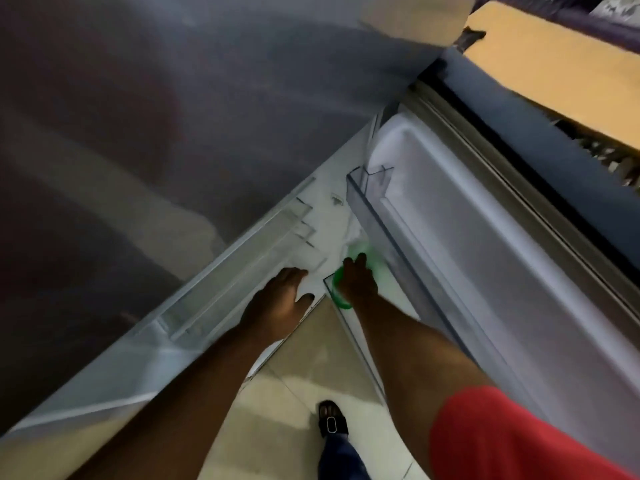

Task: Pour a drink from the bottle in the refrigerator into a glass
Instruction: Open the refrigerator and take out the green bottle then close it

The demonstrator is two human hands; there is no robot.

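Head view looks steeply down into an open refrigerator [242, 278], frame blurred by motion. Landmark: the green bottle [367, 261] standing at the inner end of the clear door shelf [381, 216], on the open refrigerator door [485, 237].

Right hand [356, 280] sits on top of the green bottle, palm down, fingers [360, 259] curled over its upper part and closed around it; back of the hand faces the camera. The exact grip underneath is hidden by the hand. Right forearm runs straight from the lower right, arm extended, red sleeve [512, 434] at the upper arm.

Left hand [280, 299] is just left of the bottle, not touching it, palm down against the white front edge of the refrigerator body. Its fingers are loosely spread and extended, holding nothing; thumb points toward the bottle. Left forearm comes up diagonally from the bottom left, nearly parallel to the right one.

Below the bottle, between the two forearms, is beige tiled floor [311, 375]. A foot in a dark sandal [332, 419] stands on the tiles, well below the bottle. Far above and right of the bottle, beyond the door edge, lies a tan cardboard sheet [554, 64]. The area left of the bottle is dark grey and too blurred to read.
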